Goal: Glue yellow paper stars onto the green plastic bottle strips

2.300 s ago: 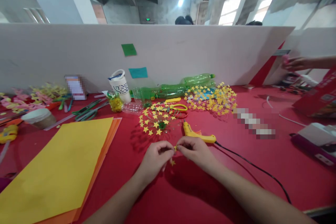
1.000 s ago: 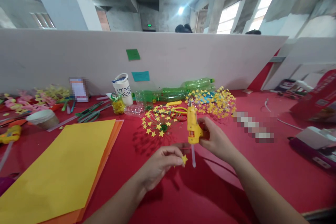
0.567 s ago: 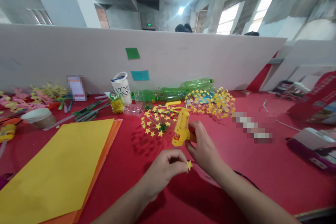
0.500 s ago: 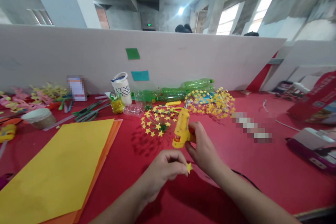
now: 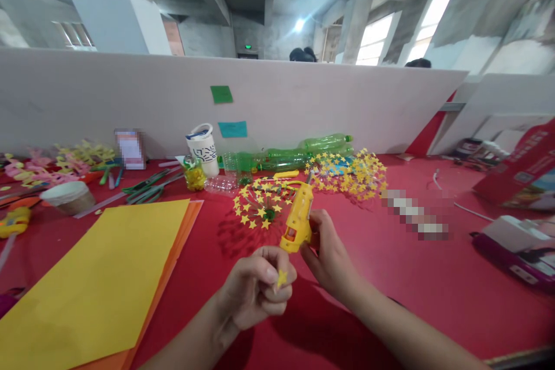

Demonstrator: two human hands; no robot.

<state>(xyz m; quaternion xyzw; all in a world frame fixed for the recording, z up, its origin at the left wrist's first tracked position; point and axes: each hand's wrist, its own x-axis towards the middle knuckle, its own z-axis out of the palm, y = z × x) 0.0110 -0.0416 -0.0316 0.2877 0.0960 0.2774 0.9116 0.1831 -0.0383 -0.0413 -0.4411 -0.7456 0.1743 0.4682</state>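
Observation:
Between the thumb and fingers of my left hand (image 5: pixel 260 283) is a small yellow paper star (image 5: pixel 282 277), its flat face turned toward me. My right hand (image 5: pixel 332 251) is closed round the handle of a yellow hot glue gun (image 5: pixel 298 217), whose nozzle points up and away from me. The gun's rear end is just above my left fingers. Behind the gun, to its left, stands a spray of yellow stars (image 5: pixel 261 211) on thin strips around a green bottle piece. A second, larger cluster of stars (image 5: pixel 364 173) lies further back on the right.
Yellow and orange paper sheets (image 5: pixel 108 266) cover the left front of the red table (image 5: pixel 390 277). Green plastic bottles (image 5: pixel 290 159), a white cup (image 5: pixel 203 150) and scissors (image 5: pixel 150 188) line the back by a white partition (image 5: pixel 325 98). A power strip (image 5: pixel 515 254) sits at right.
My left hand has moved a little left and turned, so the star now faces me in front of the fingers. The glue gun has shifted slightly down and toward me.

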